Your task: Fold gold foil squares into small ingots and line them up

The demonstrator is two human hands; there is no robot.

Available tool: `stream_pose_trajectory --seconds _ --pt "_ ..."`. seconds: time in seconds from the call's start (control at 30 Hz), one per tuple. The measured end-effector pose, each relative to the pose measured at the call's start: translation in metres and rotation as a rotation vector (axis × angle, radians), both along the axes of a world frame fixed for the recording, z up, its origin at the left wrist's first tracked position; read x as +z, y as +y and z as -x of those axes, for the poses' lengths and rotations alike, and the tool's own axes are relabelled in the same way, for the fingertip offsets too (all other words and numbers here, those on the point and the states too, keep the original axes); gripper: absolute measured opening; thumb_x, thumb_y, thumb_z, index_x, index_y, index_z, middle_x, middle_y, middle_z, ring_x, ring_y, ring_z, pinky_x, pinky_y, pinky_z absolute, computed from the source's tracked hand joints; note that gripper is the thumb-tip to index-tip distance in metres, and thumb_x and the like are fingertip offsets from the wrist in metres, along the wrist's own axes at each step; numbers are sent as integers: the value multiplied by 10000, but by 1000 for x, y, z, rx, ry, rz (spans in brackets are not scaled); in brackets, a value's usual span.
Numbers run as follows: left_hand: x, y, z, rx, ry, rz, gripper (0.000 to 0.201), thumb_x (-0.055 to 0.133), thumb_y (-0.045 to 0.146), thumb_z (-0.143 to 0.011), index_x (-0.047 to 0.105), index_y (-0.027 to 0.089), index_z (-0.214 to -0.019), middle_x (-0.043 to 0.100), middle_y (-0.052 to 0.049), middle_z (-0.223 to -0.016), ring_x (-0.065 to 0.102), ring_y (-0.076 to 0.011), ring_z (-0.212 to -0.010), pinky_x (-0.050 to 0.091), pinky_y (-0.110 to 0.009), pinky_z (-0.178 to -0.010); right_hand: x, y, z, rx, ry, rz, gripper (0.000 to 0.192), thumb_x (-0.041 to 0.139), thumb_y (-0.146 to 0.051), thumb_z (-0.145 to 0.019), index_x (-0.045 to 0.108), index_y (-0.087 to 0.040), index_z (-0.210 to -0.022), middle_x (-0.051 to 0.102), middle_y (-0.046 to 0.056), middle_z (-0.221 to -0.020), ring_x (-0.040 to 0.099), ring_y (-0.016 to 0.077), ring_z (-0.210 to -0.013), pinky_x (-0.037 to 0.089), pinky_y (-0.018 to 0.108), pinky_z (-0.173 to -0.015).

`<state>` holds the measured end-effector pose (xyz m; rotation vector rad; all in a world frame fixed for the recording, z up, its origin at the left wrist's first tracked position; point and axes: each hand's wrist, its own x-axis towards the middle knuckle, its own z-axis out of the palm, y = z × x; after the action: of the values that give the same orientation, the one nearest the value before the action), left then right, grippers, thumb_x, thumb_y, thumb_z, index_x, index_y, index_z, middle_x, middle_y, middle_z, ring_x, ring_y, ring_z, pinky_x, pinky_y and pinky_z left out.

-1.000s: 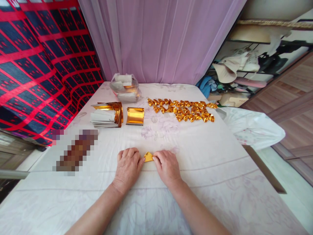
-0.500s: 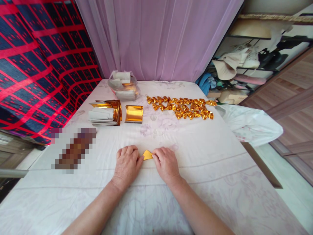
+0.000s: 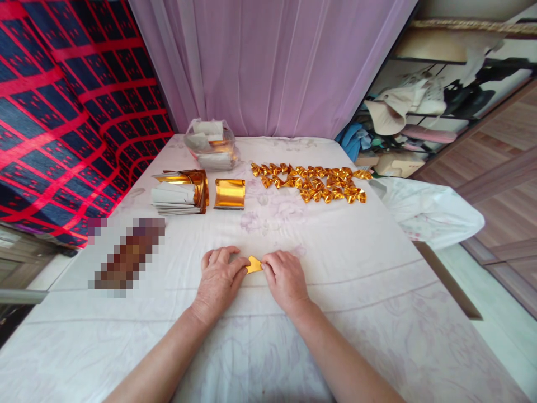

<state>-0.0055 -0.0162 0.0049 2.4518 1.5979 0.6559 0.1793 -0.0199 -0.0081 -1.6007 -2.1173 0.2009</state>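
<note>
the small gold foil piece looks light and thin, the sort of paper that keeps a crease once pressed but would tear or crumple under a rough pinch, and its shiny face probably slides easily on cloth; the safest hold seems to be at its two side corners, where the fingertips already meet it. it is a bright metallic yellow, folded into a small pointed shape with a flat sheen, lying on the white bedsheet near the front edge, between the two hands. the left hand rests knuckles up with fingers curled in, thumb and forefinger closed narrowly on the piece's left corner; the right hand mirrors it, fingers bent and nipping the right corner. further back lie a spread of finished gold folds, a flat gold sheet, a stack of paper and a clear bag.
</note>
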Motion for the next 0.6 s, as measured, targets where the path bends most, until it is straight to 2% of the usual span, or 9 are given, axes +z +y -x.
stream_pose_trajectory --seconds 0.6 --pt "-3 5 9 -65 -67 90 198 582 241 -884 686 322 -1031 585 -46 -1173 504 -249 -1117 345 -487 -968 1 2 0 -7 24 18 79 568 -169 -889 592 -212 -827 633 4 -802 546 181 -797 314 310 -713"
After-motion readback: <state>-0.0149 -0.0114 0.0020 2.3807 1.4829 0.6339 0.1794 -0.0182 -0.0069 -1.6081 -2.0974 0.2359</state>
